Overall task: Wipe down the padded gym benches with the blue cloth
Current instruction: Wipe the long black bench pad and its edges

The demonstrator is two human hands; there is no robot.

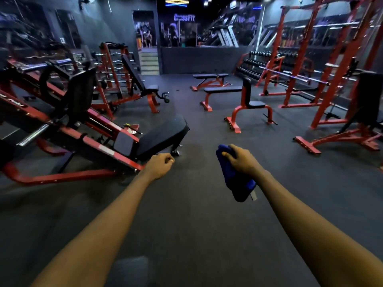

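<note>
Near the middle of the head view, the blue cloth [232, 177] is gripped by the right hand [241, 160]; it is bunched into a thick wad, with its lower end hanging below the wrist and a pale tag showing at the bottom. The left hand [160, 165] is held out beside it, well apart, its fingers curled into a fist with nothing seen in it.

The cloth is judged to be light, soft and limp; it would best be flattened under the palm with the fingers spread over it, so that a broad face rather than a lump is pressed onto the padding. No bench is touched by it yet.

Nearest on the left, a sloped black pad [161, 135] on a red frame lies just beyond the left hand; farther off, right of centre, an upright seat [256, 104] is seen, then a flat bench [222, 89] behind it and a second flat bench [210, 75] farther still; an incline bench [133, 76] stands at the far left. The padding is judged smooth and firm, so the cloth should slide easily; seams and edges may call for more pressure.

As to containers, no bucket, bottle or bin can be made out; the only holder in sight is a dumbbell rack [253, 66] by the far wall, with rows of dumbbells laid on its tiers; their number cannot be told in the dim light.
</note>
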